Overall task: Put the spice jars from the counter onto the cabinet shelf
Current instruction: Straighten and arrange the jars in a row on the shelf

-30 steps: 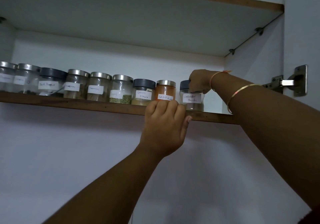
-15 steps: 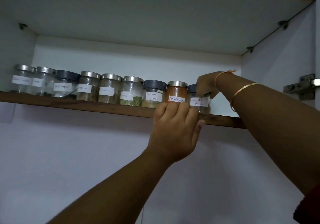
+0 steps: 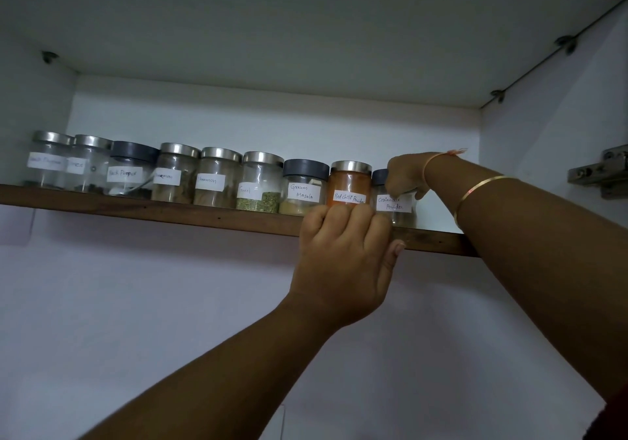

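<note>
Right hand (image 3: 407, 174) pinches top of coriander powder jar (image 3: 396, 205) from above, likely squaring it at row's right end on cabinet shelf (image 3: 170, 210); left hand (image 3: 343, 269) curls fingers over shelf edge, probably for balance

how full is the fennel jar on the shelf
Mostly empty. The fennel jar shows green spice only in a low band at its bottom; the glass above is clear up to the lid.
</note>
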Motion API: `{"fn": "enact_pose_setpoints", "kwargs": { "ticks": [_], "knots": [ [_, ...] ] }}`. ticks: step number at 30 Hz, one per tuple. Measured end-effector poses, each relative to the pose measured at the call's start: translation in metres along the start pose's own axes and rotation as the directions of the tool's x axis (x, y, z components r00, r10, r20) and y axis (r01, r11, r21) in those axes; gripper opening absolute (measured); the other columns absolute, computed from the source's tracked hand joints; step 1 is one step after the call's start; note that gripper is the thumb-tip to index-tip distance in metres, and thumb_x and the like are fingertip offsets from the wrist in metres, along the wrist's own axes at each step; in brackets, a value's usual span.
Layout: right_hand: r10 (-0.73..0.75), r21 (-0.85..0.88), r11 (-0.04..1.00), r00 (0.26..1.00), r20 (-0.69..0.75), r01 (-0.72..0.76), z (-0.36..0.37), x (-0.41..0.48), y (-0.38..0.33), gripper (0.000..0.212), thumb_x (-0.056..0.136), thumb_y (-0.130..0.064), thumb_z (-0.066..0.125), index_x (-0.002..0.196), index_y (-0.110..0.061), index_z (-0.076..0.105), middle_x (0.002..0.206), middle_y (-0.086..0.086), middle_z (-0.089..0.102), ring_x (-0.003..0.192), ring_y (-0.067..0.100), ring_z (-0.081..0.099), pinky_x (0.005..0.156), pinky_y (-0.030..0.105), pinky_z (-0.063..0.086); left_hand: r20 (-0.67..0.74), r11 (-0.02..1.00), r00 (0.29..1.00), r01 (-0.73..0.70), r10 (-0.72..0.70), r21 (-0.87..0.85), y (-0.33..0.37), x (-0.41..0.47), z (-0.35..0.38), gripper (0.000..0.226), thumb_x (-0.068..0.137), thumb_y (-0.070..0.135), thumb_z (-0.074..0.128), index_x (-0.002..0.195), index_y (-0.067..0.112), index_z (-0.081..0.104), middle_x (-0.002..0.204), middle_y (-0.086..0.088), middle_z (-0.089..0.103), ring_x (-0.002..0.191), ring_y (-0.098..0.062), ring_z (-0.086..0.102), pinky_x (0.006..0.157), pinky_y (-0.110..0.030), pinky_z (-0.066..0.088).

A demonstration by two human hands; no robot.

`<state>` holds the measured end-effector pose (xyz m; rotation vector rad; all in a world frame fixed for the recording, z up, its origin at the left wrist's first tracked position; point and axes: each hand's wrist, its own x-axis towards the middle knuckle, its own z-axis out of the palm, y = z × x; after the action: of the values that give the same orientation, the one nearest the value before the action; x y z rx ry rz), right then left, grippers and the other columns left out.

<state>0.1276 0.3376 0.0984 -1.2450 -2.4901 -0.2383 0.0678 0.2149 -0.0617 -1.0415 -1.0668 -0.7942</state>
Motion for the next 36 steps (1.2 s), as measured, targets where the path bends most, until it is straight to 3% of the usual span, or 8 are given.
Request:
{"fn": "enact_pose_setpoints", "kwargs": {
  "ticks": [3, 7, 9, 14, 21, 26, 30, 36],
  "knots": [
    [-0.011, -0.063, 0.998, 1.000, -0.012, 0.010, 0.002, -0.003, 0.000, 0.043, 0.096, -0.007, 0.045, 0.137, 0.003, 0.039, 0.136, 0.023, 0.049, 0.121, 0.034, 0.051, 0.096, 0.036, 0.045, 0.012, 1.000, 1.000, -0.005, 0.005, -0.003, 0.000, 0.000, 0.000, 0.032, 0.090, 0.037, 0.040, 0.083, 0.014, 0.062, 0.080, -0.003, 0.062, 0.074, -0.023, 0.055, 0.076, -0.035, 0.033],
    [0.008, 0.037, 0.999, 0.999, -0.034, -0.007, 0.003, -0.005, -0.001, 0.080, 0.099, -0.016, 0.042, 0.149, -0.014, -0.019, 0.149, 0.025, 0.033, 0.123, 0.038, 0.048, 0.074, 0.036, 0.047, 0.046, 1.000, 0.999, -0.001, 0.002, -0.022, -0.001, 0.000, -0.001, 0.032, 0.090, 0.037, 0.041, 0.084, 0.015, 0.062, 0.081, -0.002, 0.062, 0.075, -0.022, 0.055, 0.077, -0.034, 0.032],
    [0.018, 0.065, 0.998, 0.995, -0.102, -0.011, 0.001, -0.008, -0.002, 0.084, 0.099, -0.020, 0.043, 0.147, -0.018, -0.026, 0.148, 0.027, 0.034, 0.119, 0.036, 0.052, 0.063, 0.033, 0.045, 0.068, 0.999, 0.998, 0.008, -0.005, -0.037, 0.000, 0.000, -0.003, 0.032, 0.090, 0.037, 0.040, 0.084, 0.015, 0.062, 0.081, -0.002, 0.062, 0.075, -0.021, 0.055, 0.077, -0.033, 0.031],
    [0.006, 0.134, 0.991, 0.990, -0.140, 0.013, -0.004, -0.028, -0.015, 0.081, 0.099, -0.022, 0.044, 0.150, -0.014, -0.018, 0.135, 0.024, 0.050, 0.115, 0.034, 0.056, 0.048, 0.027, 0.040, 0.196, 0.992, 0.980, 0.068, -0.047, -0.102, 0.001, 0.003, -0.015, 0.031, 0.091, 0.036, 0.040, 0.087, 0.016, 0.064, 0.083, 0.000, 0.063, 0.078, -0.020, 0.056, 0.078, -0.034, 0.039],
    [-0.070, 0.090, 0.993, 0.988, -0.136, 0.082, -0.012, -0.092, -0.049, 0.044, 0.096, -0.013, 0.046, 0.137, 0.002, 0.038, 0.132, 0.020, 0.052, 0.097, 0.028, 0.053, 0.060, 0.033, 0.046, 0.492, 0.966, 0.870, 0.153, -0.032, -0.207, 0.001, 0.015, -0.042, 0.031, 0.097, 0.026, 0.035, 0.117, 0.013, 0.056, 0.116, -0.007, 0.059, 0.111, -0.023, 0.050, 0.102, -0.036, 0.030],
    [-0.077, 0.027, 0.996, 0.988, -0.134, 0.081, -0.013, -0.145, -0.065, 0.031, 0.096, -0.010, 0.038, 0.121, 0.003, 0.051, 0.123, 0.020, 0.055, 0.082, 0.023, 0.048, 0.060, 0.027, 0.037, 0.630, 0.958, 0.775, 0.139, 0.053, -0.251, -0.005, 0.024, -0.067, 0.041, 0.095, 0.018, 0.037, 0.133, 0.005, 0.044, 0.135, -0.014, 0.048, 0.126, -0.027, 0.041, 0.112, -0.038, 0.020],
    [-0.042, -0.002, 0.999, 0.990, -0.138, 0.042, -0.021, -0.184, -0.082, 0.034, 0.094, -0.007, 0.039, 0.123, 0.002, 0.053, 0.123, 0.021, 0.056, 0.106, 0.032, 0.054, 0.081, 0.034, 0.042, 0.701, 0.870, 0.692, 0.230, 0.169, -0.437, -0.038, 0.022, -0.099, 0.048, 0.099, 0.017, 0.032, 0.144, 0.005, 0.029, 0.149, -0.014, 0.036, 0.138, -0.025, 0.030, 0.117, -0.037, 0.012],
    [0.024, 0.035, 0.999, 0.967, -0.252, -0.016, -0.039, -0.238, -0.114, 0.040, 0.092, -0.006, 0.042, 0.130, 0.002, 0.049, 0.135, 0.019, 0.051, 0.123, 0.031, 0.049, 0.100, 0.035, 0.042, 0.809, 0.906, 0.573, 0.261, 0.132, -0.333, -0.065, 0.018, -0.141, 0.058, 0.099, 0.024, 0.034, 0.148, 0.002, 0.012, 0.156, -0.015, 0.016, 0.146, -0.029, 0.010, 0.119, -0.039, 0.007]
  ]
}}
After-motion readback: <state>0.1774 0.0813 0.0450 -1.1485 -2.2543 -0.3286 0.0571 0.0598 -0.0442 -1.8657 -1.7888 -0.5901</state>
